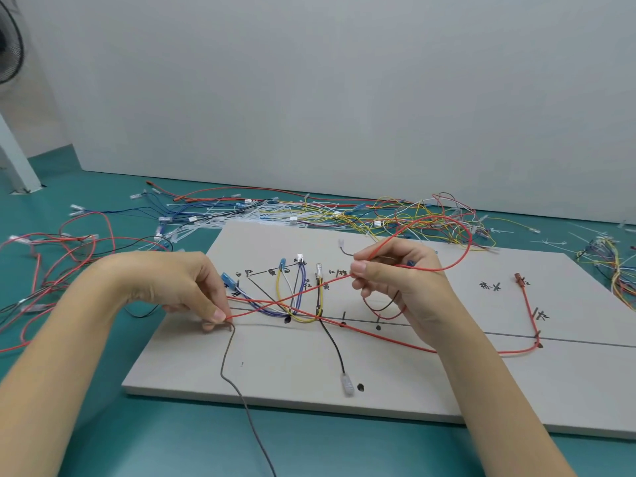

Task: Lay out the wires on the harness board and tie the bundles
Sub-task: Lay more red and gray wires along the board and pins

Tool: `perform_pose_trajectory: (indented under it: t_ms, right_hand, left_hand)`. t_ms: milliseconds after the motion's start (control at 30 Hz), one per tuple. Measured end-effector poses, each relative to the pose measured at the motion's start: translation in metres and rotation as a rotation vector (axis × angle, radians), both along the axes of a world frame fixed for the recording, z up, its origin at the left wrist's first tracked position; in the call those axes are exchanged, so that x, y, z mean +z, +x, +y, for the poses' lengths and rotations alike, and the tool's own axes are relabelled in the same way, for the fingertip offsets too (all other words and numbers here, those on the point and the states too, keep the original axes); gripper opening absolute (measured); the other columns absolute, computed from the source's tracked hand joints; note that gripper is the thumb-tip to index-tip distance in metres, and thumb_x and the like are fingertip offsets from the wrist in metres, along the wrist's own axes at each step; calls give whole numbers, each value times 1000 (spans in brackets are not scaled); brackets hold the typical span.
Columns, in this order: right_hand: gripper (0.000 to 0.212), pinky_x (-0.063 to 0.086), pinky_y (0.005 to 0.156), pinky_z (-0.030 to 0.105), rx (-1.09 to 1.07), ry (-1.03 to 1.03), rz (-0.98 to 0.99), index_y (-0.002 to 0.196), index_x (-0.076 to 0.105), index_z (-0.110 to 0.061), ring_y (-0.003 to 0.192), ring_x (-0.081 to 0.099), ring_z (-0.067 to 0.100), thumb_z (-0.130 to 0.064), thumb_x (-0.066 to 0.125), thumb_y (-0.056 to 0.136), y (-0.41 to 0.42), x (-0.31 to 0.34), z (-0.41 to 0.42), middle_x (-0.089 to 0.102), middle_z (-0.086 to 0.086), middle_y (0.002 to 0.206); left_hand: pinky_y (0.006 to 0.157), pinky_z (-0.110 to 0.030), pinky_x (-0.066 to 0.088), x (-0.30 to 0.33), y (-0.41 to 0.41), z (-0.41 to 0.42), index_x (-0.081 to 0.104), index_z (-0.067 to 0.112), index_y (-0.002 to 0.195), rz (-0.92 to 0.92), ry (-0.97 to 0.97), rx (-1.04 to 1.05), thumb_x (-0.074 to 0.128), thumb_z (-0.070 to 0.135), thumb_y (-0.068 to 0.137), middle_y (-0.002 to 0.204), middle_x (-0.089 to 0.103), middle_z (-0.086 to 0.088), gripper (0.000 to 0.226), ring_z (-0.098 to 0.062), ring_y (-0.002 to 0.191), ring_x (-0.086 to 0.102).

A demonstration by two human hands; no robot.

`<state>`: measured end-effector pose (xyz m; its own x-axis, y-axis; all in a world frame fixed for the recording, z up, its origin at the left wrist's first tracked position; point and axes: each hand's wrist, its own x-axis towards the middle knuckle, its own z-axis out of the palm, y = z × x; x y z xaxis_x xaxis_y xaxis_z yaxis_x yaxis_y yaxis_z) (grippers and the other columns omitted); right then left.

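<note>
A grey harness board (395, 390) lies on the teal floor with black marks and lines drawn on it. My left hand (179, 287) pinches a bend of a long red wire (389, 339) and a grey wire (227, 356) at the board's left edge. My right hand (395, 280) pinches the same red wire higher up, where it loops out to the right. Blue, yellow, white and purple wires (292, 290) with small connectors lie looped on the board between my hands. A black wire (335, 349) with a clear connector runs toward the front.
Loose wires in many colours and white cable ties (261, 215) are heaped behind the board. More red and black wires (62, 263) lie at the left, and another tangle (616, 266) at the right. A red terminal wire (528, 304) sits on the board's right. A wall stands behind.
</note>
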<state>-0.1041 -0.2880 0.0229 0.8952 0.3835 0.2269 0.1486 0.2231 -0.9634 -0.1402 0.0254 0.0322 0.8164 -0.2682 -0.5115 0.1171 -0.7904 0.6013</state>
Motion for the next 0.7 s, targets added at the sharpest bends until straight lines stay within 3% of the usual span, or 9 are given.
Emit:
perform_pose_trajectory:
  t_ms: [433, 700]
  right_hand:
    - [9, 52, 53, 25, -39, 3, 13, 83, 70, -1, 58, 63, 23, 6, 65, 81, 1, 2, -2, 66, 14, 67]
    - [14, 52, 54, 25, -89, 24, 12, 86, 68, -2, 59, 64, 21, 10, 63, 82, 4, 4, -10, 65, 11, 68]
  left_hand:
    - [46, -19, 26, -1, -2, -7, 80, 27, 82, -32, 66, 23, 78, 26, 79, 69, 72, 3, 3, -18, 62, 40]
    - [40, -17, 34, 4, -4, -14, 80, 23, 79, -31, 56, 48, 80, 18, 78, 70, 72, -2, 5, -8, 41, 47]
